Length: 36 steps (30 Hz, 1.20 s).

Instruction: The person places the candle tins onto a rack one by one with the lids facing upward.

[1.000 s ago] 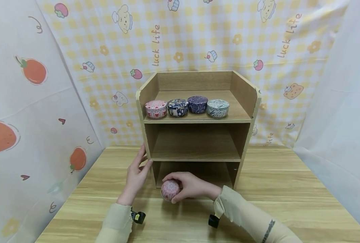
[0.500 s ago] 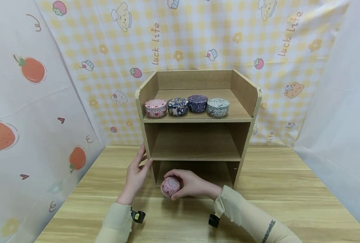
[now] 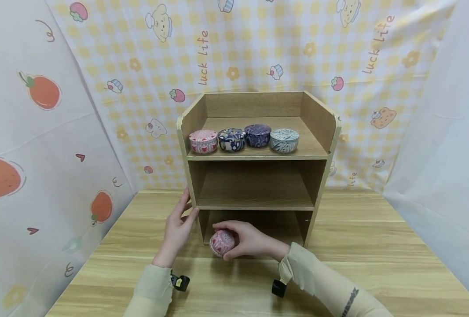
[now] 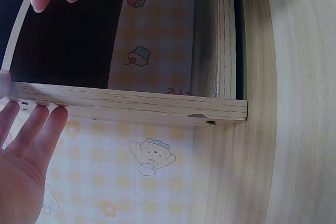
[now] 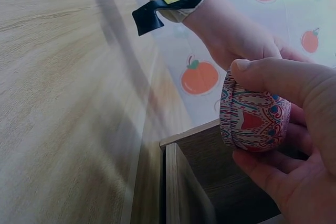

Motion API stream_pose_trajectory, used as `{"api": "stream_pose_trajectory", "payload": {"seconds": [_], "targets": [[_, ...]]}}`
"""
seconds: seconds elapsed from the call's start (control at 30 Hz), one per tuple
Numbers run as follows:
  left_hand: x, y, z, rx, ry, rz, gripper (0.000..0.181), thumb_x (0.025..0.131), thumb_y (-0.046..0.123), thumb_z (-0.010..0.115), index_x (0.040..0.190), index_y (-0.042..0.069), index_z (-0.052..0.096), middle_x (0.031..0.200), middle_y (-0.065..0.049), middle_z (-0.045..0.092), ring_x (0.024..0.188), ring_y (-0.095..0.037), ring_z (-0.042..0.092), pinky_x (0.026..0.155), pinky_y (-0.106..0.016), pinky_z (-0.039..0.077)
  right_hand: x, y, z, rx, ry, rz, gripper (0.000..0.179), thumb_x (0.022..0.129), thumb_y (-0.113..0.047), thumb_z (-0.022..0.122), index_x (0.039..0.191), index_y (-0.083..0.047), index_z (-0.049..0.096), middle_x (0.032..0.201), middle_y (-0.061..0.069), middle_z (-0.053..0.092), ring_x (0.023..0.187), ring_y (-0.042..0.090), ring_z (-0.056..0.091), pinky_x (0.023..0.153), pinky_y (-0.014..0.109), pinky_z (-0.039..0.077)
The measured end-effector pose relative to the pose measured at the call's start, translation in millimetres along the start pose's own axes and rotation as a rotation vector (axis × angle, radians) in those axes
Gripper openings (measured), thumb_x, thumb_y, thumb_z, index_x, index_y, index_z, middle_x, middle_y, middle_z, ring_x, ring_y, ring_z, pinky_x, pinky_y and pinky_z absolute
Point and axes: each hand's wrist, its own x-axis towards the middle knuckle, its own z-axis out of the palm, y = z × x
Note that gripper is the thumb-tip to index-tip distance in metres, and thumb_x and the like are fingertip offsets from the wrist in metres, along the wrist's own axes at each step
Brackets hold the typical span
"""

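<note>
A small round tin (image 3: pixel 221 245) with a pink-and-red heart pattern is held between the thumb and fingers of my right hand (image 3: pixel 251 241), in front of the lowest tier of the wooden shelf unit (image 3: pixel 254 208). In the right wrist view the tin (image 5: pixel 256 119) stands on its side, gripped across its body. My left hand (image 3: pixel 177 226) rests against the unit's left side panel. Its fingers lie straight along the outer face, the thumb at the front edge; the left wrist view shows the fingertips (image 4: pixel 59 114) touching the panel.
On the top tier stand a pink tin (image 3: pixel 203 142), a navy floral tin (image 3: pixel 231 140), a purple tin (image 3: pixel 257 136) and a pale green leaf-patterned tin (image 3: pixel 283 141) in a row. The unit stands on a wood-grain table (image 3: pixel 377 264) before a checked cloth backdrop (image 3: pixel 250 53).
The tin has turned in my right hand: its flower-marked face has swung up and away, and more of the heart-patterned side shows. My left hand stays at the panel.
</note>
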Motion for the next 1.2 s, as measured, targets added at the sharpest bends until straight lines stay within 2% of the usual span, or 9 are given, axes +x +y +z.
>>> {"api": "stream_pose_trajectory", "payload": {"seconds": [0.2,0.47,0.7,0.97,1.07,1.2], "targets": [[-0.8,0.3,-0.5,-0.011,0.003,0.008,0.061,0.092,-0.007,0.060,0.147,-0.003,0.034,0.140,-0.027,0.046,0.112,-0.045,0.055,0.081,-0.019,0.050,1.6,-2.1,-0.2,-0.054,0.007,0.009,0.074,0.073,-0.023,0.086,0.139,-0.014,0.053,0.134,-0.001,0.054,0.115,0.010,0.051,0.092,0.026,0.047],[0.0,0.3,1.0,-0.018,-0.003,0.015,0.060,0.092,-0.007,0.060,0.147,-0.002,0.036,0.139,-0.027,0.047,0.112,-0.044,0.056,0.081,-0.029,0.054,0.3,-3.5,0.7,-0.071,0.026,0.046,0.068,0.072,-0.021,0.086,0.133,-0.016,0.057,0.129,-0.001,0.055,0.107,0.009,0.053,0.086,0.024,0.049],[-0.1,0.8,0.4,-0.030,-0.002,0.000,0.061,0.092,-0.007,0.060,0.147,-0.002,0.035,0.141,-0.025,0.046,0.113,-0.043,0.055,0.080,-0.019,0.050,1.2,-3.2,0.0,-0.049,0.041,0.053,0.066,0.072,-0.021,0.086,0.132,-0.015,0.057,0.125,-0.002,0.055,0.104,0.010,0.054,0.084,0.025,0.050],[0.9,1.8,0.2,-0.026,-0.001,0.001,0.061,0.092,-0.007,0.059,0.147,-0.002,0.034,0.141,-0.025,0.045,0.113,-0.044,0.055,0.080,-0.016,0.049,2.3,-3.4,-0.9,-0.024,0.081,0.047,0.066,0.071,-0.018,0.088,0.129,-0.013,0.058,0.121,-0.003,0.057,0.101,0.010,0.054,0.080,0.024,0.052],[0.7,2.0,0.0,-0.020,0.000,0.001,0.061,0.092,-0.007,0.059,0.148,-0.002,0.034,0.141,-0.026,0.045,0.113,-0.044,0.055,0.081,-0.019,0.050,2.7,-4.1,-1.2,-0.001,0.096,0.043,0.065,0.070,-0.017,0.088,0.128,-0.013,0.058,0.119,-0.002,0.058,0.099,0.010,0.055,0.076,0.023,0.053],[0.1,1.4,0.0,-0.008,0.001,0.001,0.061,0.092,-0.007,0.060,0.147,-0.003,0.034,0.141,-0.026,0.045,0.113,-0.044,0.056,0.082,-0.030,0.053,2.5,-4.7,-1.3,0.034,0.094,0.046,0.065,0.070,-0.016,0.088,0.128,-0.011,0.058,0.119,-0.001,0.058,0.099,0.010,0.056,0.076,0.023,0.054]]}}
